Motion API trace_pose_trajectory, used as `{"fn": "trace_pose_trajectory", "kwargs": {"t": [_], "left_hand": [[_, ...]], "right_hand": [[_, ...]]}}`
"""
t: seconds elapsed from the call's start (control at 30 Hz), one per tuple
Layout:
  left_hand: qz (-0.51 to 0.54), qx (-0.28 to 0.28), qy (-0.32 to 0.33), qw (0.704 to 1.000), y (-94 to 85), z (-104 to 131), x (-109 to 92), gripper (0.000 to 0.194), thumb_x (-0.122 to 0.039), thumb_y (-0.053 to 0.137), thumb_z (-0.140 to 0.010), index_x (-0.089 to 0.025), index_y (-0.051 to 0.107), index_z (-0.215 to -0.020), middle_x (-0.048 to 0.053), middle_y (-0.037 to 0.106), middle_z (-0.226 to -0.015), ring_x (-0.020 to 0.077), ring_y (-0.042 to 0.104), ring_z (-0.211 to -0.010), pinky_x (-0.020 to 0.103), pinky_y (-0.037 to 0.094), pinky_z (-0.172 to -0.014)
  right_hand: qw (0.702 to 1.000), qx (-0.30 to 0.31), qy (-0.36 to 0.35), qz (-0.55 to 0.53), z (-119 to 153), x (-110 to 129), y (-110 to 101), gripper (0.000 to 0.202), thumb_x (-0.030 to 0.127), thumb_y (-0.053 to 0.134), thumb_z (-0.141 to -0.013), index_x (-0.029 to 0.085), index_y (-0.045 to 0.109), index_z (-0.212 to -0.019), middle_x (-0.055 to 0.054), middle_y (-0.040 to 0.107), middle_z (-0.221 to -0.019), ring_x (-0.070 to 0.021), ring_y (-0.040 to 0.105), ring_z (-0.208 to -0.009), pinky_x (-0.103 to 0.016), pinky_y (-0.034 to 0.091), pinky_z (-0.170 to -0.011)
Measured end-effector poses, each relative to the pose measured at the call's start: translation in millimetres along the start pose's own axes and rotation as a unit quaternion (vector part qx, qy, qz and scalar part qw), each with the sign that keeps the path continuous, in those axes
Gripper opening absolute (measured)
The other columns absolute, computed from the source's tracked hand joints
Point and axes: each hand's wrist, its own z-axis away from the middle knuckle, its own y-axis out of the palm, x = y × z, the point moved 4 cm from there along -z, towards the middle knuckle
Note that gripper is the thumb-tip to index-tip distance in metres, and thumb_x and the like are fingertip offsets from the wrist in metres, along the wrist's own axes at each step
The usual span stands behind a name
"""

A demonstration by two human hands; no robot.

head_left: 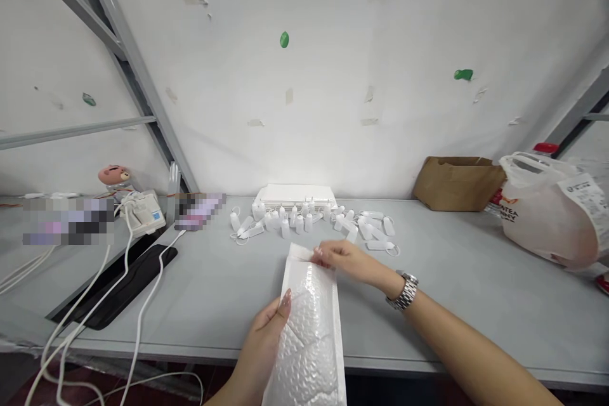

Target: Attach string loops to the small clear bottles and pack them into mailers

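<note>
A white bubble mailer [311, 330] is held upright at the front edge of the grey table. My left hand [271, 327] grips its left side, thumb on the front face and the other fingers hidden behind. At the top opening, my right hand [335, 255] has its fingers pinched on the mailer's upper right edge, below the flap; a metal watch is on that wrist. Beyond the mailer lie several small white plastic bottles [299, 224], some upright and some on their sides. Behind them is a stack of white flat sheets or envelopes [295, 193].
At the left are a black phone [130, 287], white cables [143, 314], a white power strip [143, 214] and a pink figure [113, 174]. A brown paper bag [454, 184] and a white plastic bag [547, 228] stand at the right. The white wall rises behind.
</note>
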Motion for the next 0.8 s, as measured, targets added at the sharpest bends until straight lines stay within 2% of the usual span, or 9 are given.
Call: {"fn": "trace_pose_trajectory", "kwargs": {"t": [0.07,0.13,0.17,0.23,0.33,0.43,0.57,0.67,0.8], "left_hand": [[0.004,-0.039,-0.009,0.999,-4.7,0.9,-1.9,0.033,-0.037,0.065,-0.070,-0.018,0.065,-0.096,0.008,0.064,-0.111,0.0253,0.052,-0.111,0.037,0.038,-0.098],[0.012,-0.053,-0.015,0.998,-7.6,1.6,-3.0,0.033,-0.037,0.064,-0.071,-0.020,0.064,-0.100,0.007,0.059,-0.118,0.0237,0.051,-0.113,0.038,0.037,-0.099],[0.018,-0.051,-0.019,0.998,-8.5,1.7,-3.1,0.034,-0.037,0.063,-0.071,-0.021,0.062,-0.101,0.006,0.057,-0.121,0.0233,0.051,-0.114,0.038,0.036,-0.099],[0.028,-0.045,-0.026,0.998,-9.8,1.1,-2.6,0.036,-0.038,0.063,-0.072,-0.022,0.061,-0.104,0.006,0.056,-0.123,0.0231,0.050,-0.114,0.038,0.036,-0.100],[0.044,-0.034,-0.031,0.998,-10.9,-0.8,-2.3,0.034,-0.035,0.062,-0.073,-0.021,0.060,-0.104,0.006,0.057,-0.121,0.0233,0.050,-0.114,0.038,0.036,-0.100],[0.055,-0.024,-0.038,0.997,-10.6,-2.3,-3.0,0.033,-0.034,0.061,-0.074,-0.020,0.060,-0.104,0.007,0.058,-0.120,0.0234,0.051,-0.113,0.038,0.036,-0.100],[0.049,-0.042,-0.047,0.997,-10.5,-0.4,-4.5,0.035,-0.036,0.061,-0.074,-0.021,0.059,-0.106,0.006,0.058,-0.120,0.0234,0.053,-0.111,0.040,0.036,-0.100],[0.057,-0.027,-0.039,0.997,-8.4,1.6,-5.4,0.034,-0.034,0.060,-0.075,-0.018,0.059,-0.105,0.009,0.060,-0.117,0.0233,0.055,-0.108,0.038,0.039,-0.097],[0.044,0.020,-0.024,0.999,-5.0,0.8,-3.9,0.033,-0.034,0.059,-0.076,-0.018,0.061,-0.105,0.010,0.057,-0.120,0.0237,0.052,-0.112,0.037,0.037,-0.098]], "right_hand": [[0.983,-0.163,0.001,0.084,-3.0,-11.9,-23.5,0.036,0.045,0.035,-0.088,0.020,0.060,-0.086,-0.005,0.056,-0.083,-0.0153,0.051,-0.073,-0.028,0.040,-0.066],[0.919,-0.309,0.031,0.243,-1.6,-27.8,-44.7,0.030,0.042,0.045,-0.084,0.018,0.060,-0.095,-0.009,0.056,-0.091,-0.0204,0.052,-0.082,-0.033,0.041,-0.073],[0.883,-0.331,0.047,0.329,-1.8,-36.0,-50.5,0.031,0.040,0.050,-0.082,0.015,0.060,-0.098,-0.012,0.056,-0.093,-0.0238,0.051,-0.087,-0.036,0.039,-0.077],[0.841,-0.314,0.087,0.433,-4.0,-53.1,-56.3,0.030,0.035,0.057,-0.079,0.013,0.060,-0.098,-0.015,0.055,-0.095,-0.0271,0.050,-0.090,-0.037,0.038,-0.078],[0.824,-0.282,0.123,0.475,-6.6,-66.9,-58.8,0.022,0.028,0.057,-0.078,0.013,0.061,-0.094,-0.014,0.056,-0.094,-0.0272,0.050,-0.090,-0.035,0.038,-0.076],[0.839,-0.299,0.114,0.439,-7.0,-61.0,-60.7,0.018,0.026,0.054,-0.080,0.012,0.060,-0.091,-0.014,0.058,-0.092,-0.0264,0.051,-0.089,-0.035,0.038,-0.076],[0.916,-0.331,0.101,0.202,-1.4,-41.1,-65.1,0.022,0.033,0.051,-0.081,0.013,0.058,-0.090,-0.008,0.062,-0.081,-0.0203,0.054,-0.075,-0.031,0.040,-0.067],[0.972,-0.228,0.060,-0.018,0.6,-20.5,-56.3,0.027,0.041,0.053,-0.079,0.016,0.058,-0.088,-0.003,0.059,-0.072,-0.0148,0.054,-0.066,-0.028,0.041,-0.062],[0.985,-0.135,0.029,-0.102,4.4,2.0,-39.2,0.026,0.041,0.060,-0.073,0.017,0.061,-0.083,0.002,0.052,-0.063,-0.0100,0.045,-0.055,-0.025,0.037,-0.054]]}}
